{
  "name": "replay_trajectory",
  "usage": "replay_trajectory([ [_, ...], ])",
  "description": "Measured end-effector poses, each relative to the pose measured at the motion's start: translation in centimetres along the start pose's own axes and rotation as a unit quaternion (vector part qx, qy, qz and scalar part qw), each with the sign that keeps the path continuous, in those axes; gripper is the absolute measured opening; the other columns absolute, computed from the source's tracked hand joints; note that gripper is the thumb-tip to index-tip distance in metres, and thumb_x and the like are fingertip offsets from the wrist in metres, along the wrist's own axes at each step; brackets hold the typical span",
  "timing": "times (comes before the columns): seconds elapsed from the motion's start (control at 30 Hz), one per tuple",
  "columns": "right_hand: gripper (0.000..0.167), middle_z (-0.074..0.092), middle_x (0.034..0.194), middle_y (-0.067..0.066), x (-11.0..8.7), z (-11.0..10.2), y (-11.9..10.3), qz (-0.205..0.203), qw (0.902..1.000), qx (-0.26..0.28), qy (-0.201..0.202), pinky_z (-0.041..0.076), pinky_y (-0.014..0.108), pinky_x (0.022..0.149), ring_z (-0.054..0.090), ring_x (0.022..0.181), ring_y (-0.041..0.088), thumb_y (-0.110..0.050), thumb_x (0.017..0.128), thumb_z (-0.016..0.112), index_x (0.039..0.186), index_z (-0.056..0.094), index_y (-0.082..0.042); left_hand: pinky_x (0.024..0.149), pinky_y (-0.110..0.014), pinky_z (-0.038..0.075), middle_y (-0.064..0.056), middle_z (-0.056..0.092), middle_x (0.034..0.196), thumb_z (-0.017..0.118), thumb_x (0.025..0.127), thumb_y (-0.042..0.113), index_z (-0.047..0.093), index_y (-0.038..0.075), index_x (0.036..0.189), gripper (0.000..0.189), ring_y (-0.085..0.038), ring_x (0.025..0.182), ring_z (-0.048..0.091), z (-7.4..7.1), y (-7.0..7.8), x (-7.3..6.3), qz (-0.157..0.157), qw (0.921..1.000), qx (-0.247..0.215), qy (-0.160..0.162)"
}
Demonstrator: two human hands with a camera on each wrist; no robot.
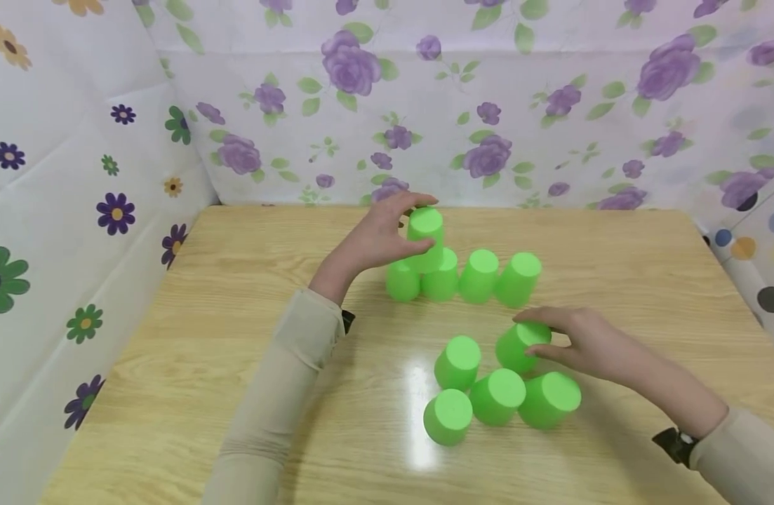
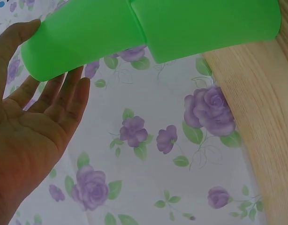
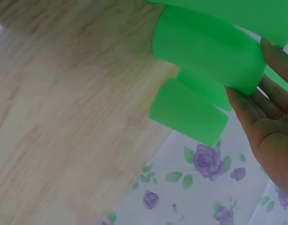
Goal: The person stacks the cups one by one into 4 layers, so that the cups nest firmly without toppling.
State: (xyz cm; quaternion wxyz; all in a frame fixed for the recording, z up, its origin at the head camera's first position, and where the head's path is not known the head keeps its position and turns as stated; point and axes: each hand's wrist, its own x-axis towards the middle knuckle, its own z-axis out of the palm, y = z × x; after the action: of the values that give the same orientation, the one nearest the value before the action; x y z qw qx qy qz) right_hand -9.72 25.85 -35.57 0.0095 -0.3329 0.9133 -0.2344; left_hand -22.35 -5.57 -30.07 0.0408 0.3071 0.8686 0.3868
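Observation:
My left hand [image 1: 387,231] holds an upside-down green cup [image 1: 426,238] between thumb and fingers. That cup sits above the two left cups of a back row, over the join between a left cup [image 1: 402,282] and the cup beside it [image 1: 446,277]. Seen from the left wrist, the held cup [image 2: 83,37] meets a lower cup [image 2: 209,28]. My right hand [image 1: 582,344] grips another upturned green cup [image 1: 519,348] by its upper part, thumb on the near side. In the right wrist view this cup [image 3: 205,49] lies between thumb and fingertips.
Two more green cups [image 1: 479,275] continue the back row to the right. Several upturned cups stand nearer: one left of my right hand's cup [image 1: 458,362], others in front [image 1: 497,398]. The wooden table [image 1: 172,393] meets flowered cloth [image 1: 424,126] at the back and left.

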Motion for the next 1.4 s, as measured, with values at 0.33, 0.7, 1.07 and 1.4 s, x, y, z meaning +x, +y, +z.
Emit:
replay_trajectory([
  [0.33,0.046,0.065,0.115,0.005,-0.2,1.3,0.3,-0.005,0.9990,-0.001,0.044,0.052,0.040,0.085,0.062,0.105,0.025,-0.015,0.076,0.077,0.119,0.061,-0.008,0.108,-0.034,0.033,-0.006,0.040,0.139,0.074,0.080,0.030,0.034,0.016,0.143,0.076,-0.018,0.128,0.037,0.6,1.5,-3.6,0.036,0.9889,0.052,0.135],
  [0.7,0.062,0.054,0.127,0.012,-0.6,1.4,-0.3,-0.025,0.9980,-0.050,0.027,0.053,0.040,0.083,0.057,0.110,0.032,-0.009,0.076,0.076,0.132,0.050,-0.005,0.102,-0.023,0.038,-0.005,0.057,0.123,0.068,0.085,0.022,0.060,0.008,0.119,0.037,-0.016,0.116,0.052,5.7,5.6,-10.2,0.178,0.9789,0.094,0.033],
  [1.07,0.054,0.055,0.124,-0.002,-1.0,-2.5,-2.1,-0.077,0.9919,-0.096,0.029,0.053,0.027,0.077,0.059,0.105,0.019,-0.027,0.080,0.074,0.128,0.054,-0.013,0.097,-0.021,0.042,0.004,0.054,0.128,0.066,0.087,0.027,0.058,0.015,0.126,0.042,-0.009,0.118,0.050,9.5,4.3,-9.0,0.096,0.9804,0.102,-0.139],
  [1.4,0.060,0.058,0.122,0.008,3.7,-8.2,-3.1,-0.104,0.9866,-0.100,0.075,0.051,0.030,0.084,0.058,0.103,0.025,-0.022,0.075,0.077,0.129,0.053,-0.008,0.087,-0.013,0.044,-0.001,0.054,0.120,0.068,0.085,0.019,0.058,0.007,0.123,0.041,-0.010,0.107,0.055,9.8,4.8,-10.2,0.073,0.9829,0.122,-0.117],
])
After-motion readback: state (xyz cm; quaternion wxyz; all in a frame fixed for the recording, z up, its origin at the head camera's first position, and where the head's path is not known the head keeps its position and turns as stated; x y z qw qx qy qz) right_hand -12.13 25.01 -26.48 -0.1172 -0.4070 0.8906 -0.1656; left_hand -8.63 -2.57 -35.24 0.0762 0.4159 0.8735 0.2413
